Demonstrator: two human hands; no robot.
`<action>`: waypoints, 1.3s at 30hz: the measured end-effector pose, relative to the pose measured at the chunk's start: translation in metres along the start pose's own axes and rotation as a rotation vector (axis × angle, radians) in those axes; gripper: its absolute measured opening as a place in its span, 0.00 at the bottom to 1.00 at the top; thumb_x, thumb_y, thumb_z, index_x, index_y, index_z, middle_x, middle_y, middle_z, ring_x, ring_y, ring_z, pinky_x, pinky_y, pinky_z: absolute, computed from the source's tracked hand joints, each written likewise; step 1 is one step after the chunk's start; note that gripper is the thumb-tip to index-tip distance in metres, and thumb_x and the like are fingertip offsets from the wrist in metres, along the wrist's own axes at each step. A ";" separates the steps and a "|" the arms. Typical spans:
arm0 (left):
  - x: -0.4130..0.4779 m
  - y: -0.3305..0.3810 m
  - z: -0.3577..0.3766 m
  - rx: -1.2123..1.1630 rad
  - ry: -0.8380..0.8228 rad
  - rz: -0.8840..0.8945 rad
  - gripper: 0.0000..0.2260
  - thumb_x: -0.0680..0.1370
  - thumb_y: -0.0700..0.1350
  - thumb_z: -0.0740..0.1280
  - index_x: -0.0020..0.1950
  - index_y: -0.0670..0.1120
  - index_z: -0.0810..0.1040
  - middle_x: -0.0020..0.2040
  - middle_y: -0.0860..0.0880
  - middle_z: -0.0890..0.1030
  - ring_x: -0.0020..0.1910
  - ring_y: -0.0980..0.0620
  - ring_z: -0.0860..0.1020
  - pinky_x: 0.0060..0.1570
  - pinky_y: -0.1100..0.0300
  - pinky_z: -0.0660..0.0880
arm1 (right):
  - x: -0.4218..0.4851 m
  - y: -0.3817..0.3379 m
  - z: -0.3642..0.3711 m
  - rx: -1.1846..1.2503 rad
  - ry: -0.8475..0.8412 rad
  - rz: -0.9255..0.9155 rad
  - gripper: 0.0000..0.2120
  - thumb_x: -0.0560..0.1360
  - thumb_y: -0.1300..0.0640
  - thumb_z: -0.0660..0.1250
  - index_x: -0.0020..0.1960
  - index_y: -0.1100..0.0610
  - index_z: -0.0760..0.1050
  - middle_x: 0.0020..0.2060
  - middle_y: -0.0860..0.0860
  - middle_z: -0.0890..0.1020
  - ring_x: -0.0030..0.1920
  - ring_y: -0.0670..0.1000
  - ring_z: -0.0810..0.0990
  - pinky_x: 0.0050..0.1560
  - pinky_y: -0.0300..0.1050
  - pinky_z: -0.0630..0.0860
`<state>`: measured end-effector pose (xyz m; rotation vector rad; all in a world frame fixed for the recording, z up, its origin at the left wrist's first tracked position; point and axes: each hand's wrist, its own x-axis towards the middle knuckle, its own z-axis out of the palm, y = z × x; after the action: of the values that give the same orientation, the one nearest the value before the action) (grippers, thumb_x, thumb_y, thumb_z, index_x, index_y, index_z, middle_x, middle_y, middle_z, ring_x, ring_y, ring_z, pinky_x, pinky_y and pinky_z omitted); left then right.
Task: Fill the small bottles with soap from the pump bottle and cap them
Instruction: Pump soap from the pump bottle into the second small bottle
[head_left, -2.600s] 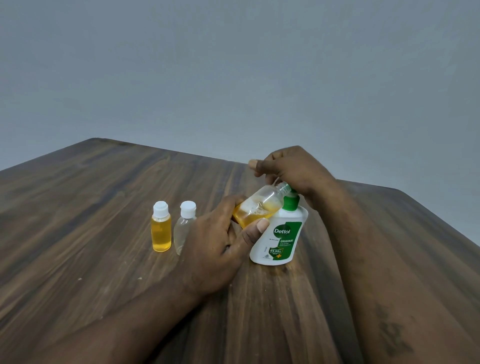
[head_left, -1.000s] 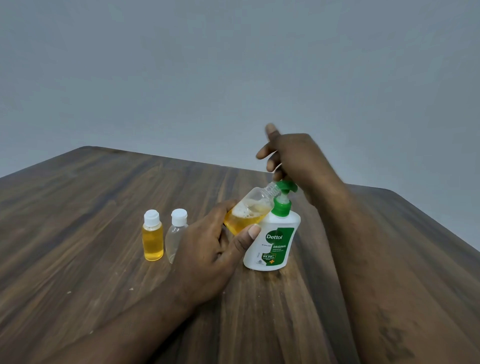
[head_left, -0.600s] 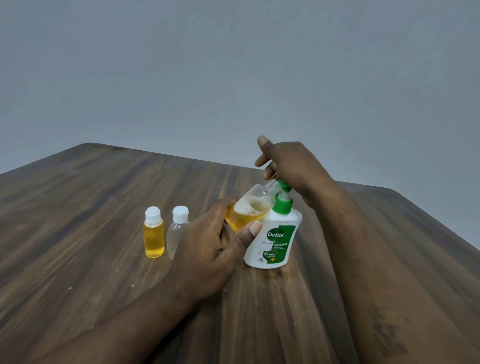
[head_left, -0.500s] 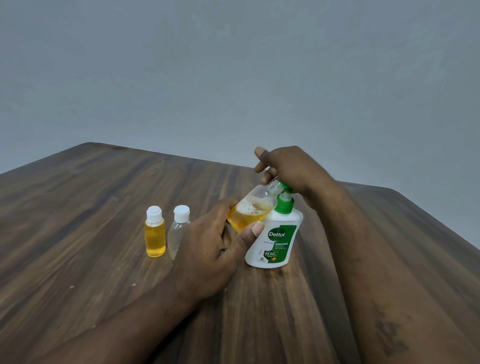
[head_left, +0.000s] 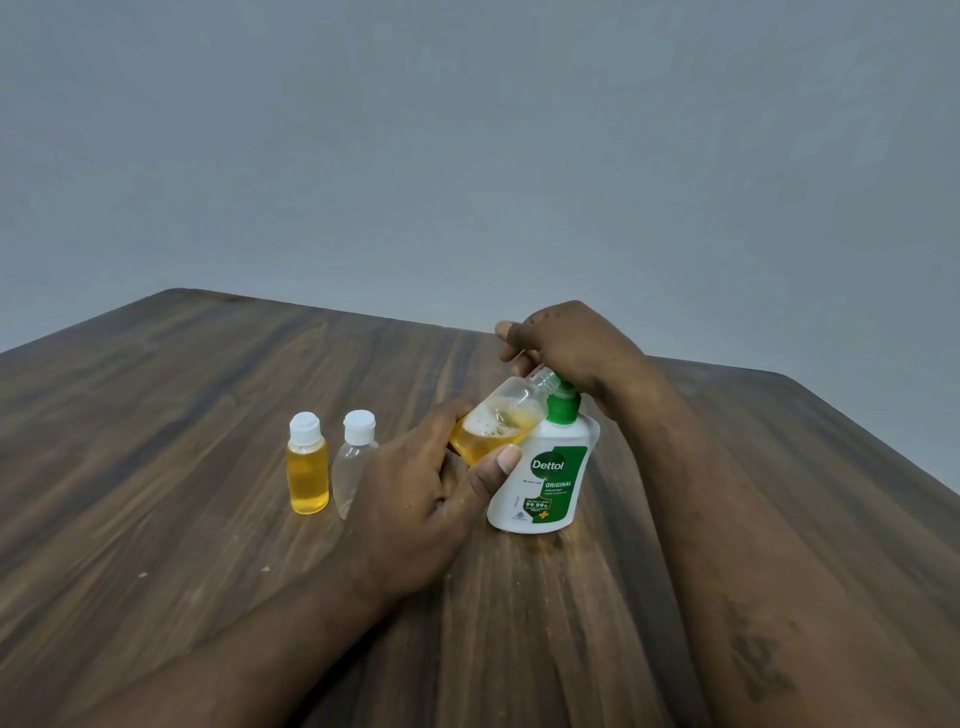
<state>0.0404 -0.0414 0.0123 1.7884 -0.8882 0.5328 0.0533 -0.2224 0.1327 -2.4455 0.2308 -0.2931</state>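
The right hand (head_left: 571, 348) has dropped since a second ago, its fingers curled over the green top of the white plastic pump bottle (head_left: 545, 478). The left hand (head_left: 415, 499) grips the clear small bottle (head_left: 498, 421), tilted with its neck at the spout and foamy amber soap inside, above the wood-grain table (head_left: 156, 415).

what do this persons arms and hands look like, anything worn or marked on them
Both forearms are bare as far as the frame shows: no sleeves, gloves, watch or bands. The left hand and right hand show no rings. The right forearm bears a dark, blurry marking, perhaps a tattoo. The left thumbnail is short and plain.
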 end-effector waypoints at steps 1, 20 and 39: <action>0.000 0.001 0.000 -0.002 0.002 0.002 0.18 0.80 0.66 0.61 0.59 0.55 0.77 0.39 0.60 0.79 0.39 0.58 0.79 0.33 0.68 0.70 | -0.001 0.000 -0.001 0.038 0.042 -0.010 0.17 0.82 0.44 0.67 0.45 0.56 0.85 0.37 0.48 0.85 0.43 0.50 0.82 0.56 0.53 0.79; 0.001 0.006 -0.003 -0.025 0.026 0.043 0.23 0.80 0.65 0.62 0.61 0.48 0.79 0.38 0.66 0.78 0.38 0.64 0.79 0.34 0.74 0.69 | -0.001 -0.001 0.003 0.053 0.131 0.011 0.17 0.77 0.42 0.74 0.42 0.56 0.82 0.36 0.48 0.86 0.42 0.50 0.85 0.54 0.54 0.82; 0.002 0.005 -0.002 -0.050 -0.019 0.002 0.22 0.80 0.65 0.62 0.64 0.51 0.77 0.41 0.60 0.80 0.37 0.59 0.80 0.32 0.71 0.70 | -0.005 -0.012 -0.007 0.224 0.514 -0.146 0.21 0.76 0.39 0.74 0.40 0.58 0.82 0.31 0.48 0.84 0.35 0.49 0.83 0.44 0.48 0.82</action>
<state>0.0375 -0.0414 0.0176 1.7503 -0.9089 0.4911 0.0475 -0.2160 0.1443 -2.1297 0.2239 -0.9607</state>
